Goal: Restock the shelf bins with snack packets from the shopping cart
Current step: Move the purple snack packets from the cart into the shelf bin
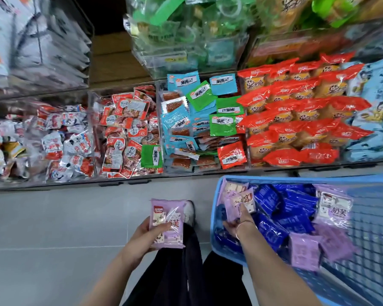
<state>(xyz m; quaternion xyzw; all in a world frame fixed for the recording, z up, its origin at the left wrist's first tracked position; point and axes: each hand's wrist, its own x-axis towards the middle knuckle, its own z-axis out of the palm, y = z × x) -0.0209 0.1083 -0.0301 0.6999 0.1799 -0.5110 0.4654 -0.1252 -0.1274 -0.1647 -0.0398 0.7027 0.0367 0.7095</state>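
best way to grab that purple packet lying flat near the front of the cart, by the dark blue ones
Take the purple packet by its upper left edge, coming down from above. It lies flat and on top, with dark blue packets beside that edge; its right side is crowded by another purple packet. The right hand already holds packets, as does the left hand.

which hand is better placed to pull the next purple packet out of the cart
The right hand. It is already inside the blue cart, fingers on a purple packet near its front corner. The left hand is outside the cart over the floor, already holding a purple packet.
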